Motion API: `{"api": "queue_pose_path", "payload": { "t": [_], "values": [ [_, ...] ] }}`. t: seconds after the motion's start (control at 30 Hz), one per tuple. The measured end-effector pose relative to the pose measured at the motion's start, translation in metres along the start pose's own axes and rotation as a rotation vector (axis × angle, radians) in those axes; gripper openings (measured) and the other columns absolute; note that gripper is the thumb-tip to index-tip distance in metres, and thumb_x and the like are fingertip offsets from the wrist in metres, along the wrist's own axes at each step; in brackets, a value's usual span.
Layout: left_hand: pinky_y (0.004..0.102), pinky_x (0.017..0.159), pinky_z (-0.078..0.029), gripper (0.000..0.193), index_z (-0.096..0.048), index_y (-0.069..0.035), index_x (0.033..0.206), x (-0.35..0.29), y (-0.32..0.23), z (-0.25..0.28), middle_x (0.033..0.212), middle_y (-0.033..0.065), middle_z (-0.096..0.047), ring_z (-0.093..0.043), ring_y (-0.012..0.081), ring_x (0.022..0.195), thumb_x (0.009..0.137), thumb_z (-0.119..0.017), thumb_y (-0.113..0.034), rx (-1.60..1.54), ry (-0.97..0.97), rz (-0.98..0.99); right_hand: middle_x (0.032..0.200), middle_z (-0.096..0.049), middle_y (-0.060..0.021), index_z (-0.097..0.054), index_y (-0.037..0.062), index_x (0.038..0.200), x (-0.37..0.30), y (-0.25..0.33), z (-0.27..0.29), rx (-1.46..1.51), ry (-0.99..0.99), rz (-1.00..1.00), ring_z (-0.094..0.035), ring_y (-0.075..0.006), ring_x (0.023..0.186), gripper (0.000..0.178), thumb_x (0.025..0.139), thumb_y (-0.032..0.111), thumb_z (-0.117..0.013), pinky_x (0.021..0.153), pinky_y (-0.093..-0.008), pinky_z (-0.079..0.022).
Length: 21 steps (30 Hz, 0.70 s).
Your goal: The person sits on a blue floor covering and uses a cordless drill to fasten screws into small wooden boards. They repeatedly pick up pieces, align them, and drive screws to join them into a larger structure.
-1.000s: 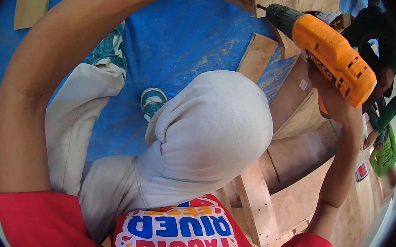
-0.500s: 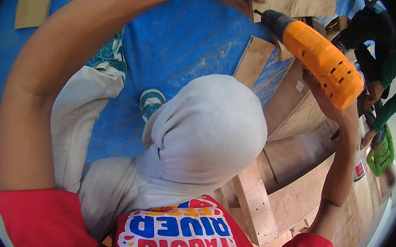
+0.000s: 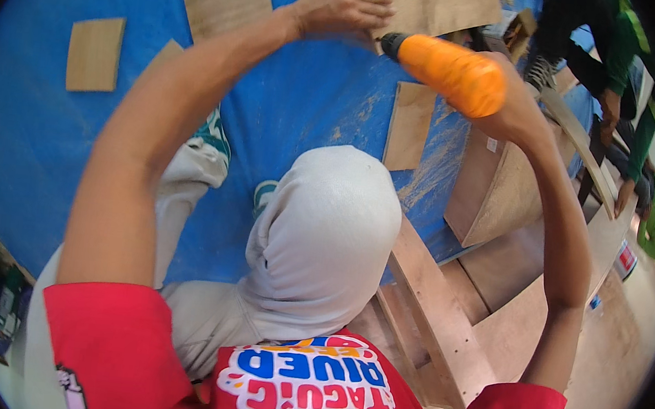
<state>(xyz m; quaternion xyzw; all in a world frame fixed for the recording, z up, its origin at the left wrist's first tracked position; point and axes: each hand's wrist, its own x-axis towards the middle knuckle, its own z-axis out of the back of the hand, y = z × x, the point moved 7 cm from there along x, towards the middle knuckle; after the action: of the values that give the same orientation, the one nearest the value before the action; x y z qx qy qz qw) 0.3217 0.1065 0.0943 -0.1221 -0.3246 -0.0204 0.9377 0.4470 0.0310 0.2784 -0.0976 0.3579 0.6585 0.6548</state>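
Note:
My right hand (image 3: 507,103) is wrapped round an orange cordless drill (image 3: 451,70) with a black chuck. The drill lies nearly level, its chuck pointing left to the near edge of a plywood panel (image 3: 433,6) at the top of the view. Whether the bit touches the wood is too small to tell. At that panel's near left corner rests my left hand (image 3: 346,11), fingers stretched out along the wood just left of the chuck. Its thumb is not clearly visible.
A blue tarp (image 3: 314,101) with sawdust covers the floor. Plywood pieces (image 3: 94,54) lie on it. At right stand wooden box-like parts (image 3: 494,189) and a drilled board (image 3: 443,318). Another person's hand (image 3: 624,197) touches a long strip (image 3: 585,150); a can (image 3: 626,261) stands nearby.
The view has shifted, so most things sit elsewhere in the picture. The drill has turned more level, and its chuck remains by the panel's edge near my left hand.

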Motion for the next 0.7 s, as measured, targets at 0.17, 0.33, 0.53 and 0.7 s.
{"api": "queue_pose_path", "payload": {
  "t": [0.17, 0.33, 0.53, 0.7],
  "values": [
    [0.0401, 0.121, -0.041, 0.042, -0.07, -0.009, 0.124, 0.007, 0.0, 0.005, 0.145, 0.0066, -0.061, -0.052, 0.0264, 0.141, 0.084, -0.078, -0.018, -0.092, 0.131, 0.132, 0.102, -0.072, -0.0224, -0.067, 0.0, 0.109, -0.008, -0.003, 0.004, 0.161, -0.046, -0.024, -0.069, -0.0408, 0.096, 0.03, 0.08, 0.008, -0.072, 0.083, -0.039, -0.056],
    [0.0362, 0.123, -0.037, 0.042, -0.069, -0.008, 0.129, 0.025, -0.013, 0.022, 0.149, 0.0061, -0.058, -0.047, 0.0244, 0.145, 0.087, -0.068, -0.007, -0.035, 0.367, 0.26, 0.091, -0.072, -0.0124, -0.067, -0.0002, 0.109, -0.072, -0.052, -0.03, 0.551, -0.488, -0.101, -0.07, -0.0246, 0.081, 0.024, 0.086, 0.008, -0.07, 0.076, -0.0366, -0.055],
    [0.0396, 0.115, -0.045, 0.05, -0.068, -0.01, 0.134, 0.048, 0.014, 0.061, 0.144, 0.0066, -0.063, -0.056, 0.0296, 0.135, 0.085, -0.077, -0.01, -0.202, 0.369, 0.522, 0.08, -0.065, -0.0024, -0.065, 0.0016, 0.097, -0.113, -0.078, -0.233, 1.153, -1.003, -0.648, -0.063, -0.0112, 0.07, 0.014, 0.091, 0.013, -0.071, 0.063, -0.0312, -0.052],
    [0.0346, 0.088, -0.056, 0.038, -0.068, -0.007, 0.133, 0.015, 0.12, 0.128, 0.111, 0.0137, -0.075, -0.071, 0.0217, 0.101, 0.097, -0.069, -0.017, -0.347, -0.174, 1.252, 0.088, -0.072, -0.0123, -0.067, 0.0035, 0.116, -0.156, -0.072, -0.348, 0.758, -1.016, -0.638, -0.071, -0.0326, 0.084, 0.031, 0.088, 0.017, -0.073, 0.075, -0.0409, -0.055]
  ]
}}
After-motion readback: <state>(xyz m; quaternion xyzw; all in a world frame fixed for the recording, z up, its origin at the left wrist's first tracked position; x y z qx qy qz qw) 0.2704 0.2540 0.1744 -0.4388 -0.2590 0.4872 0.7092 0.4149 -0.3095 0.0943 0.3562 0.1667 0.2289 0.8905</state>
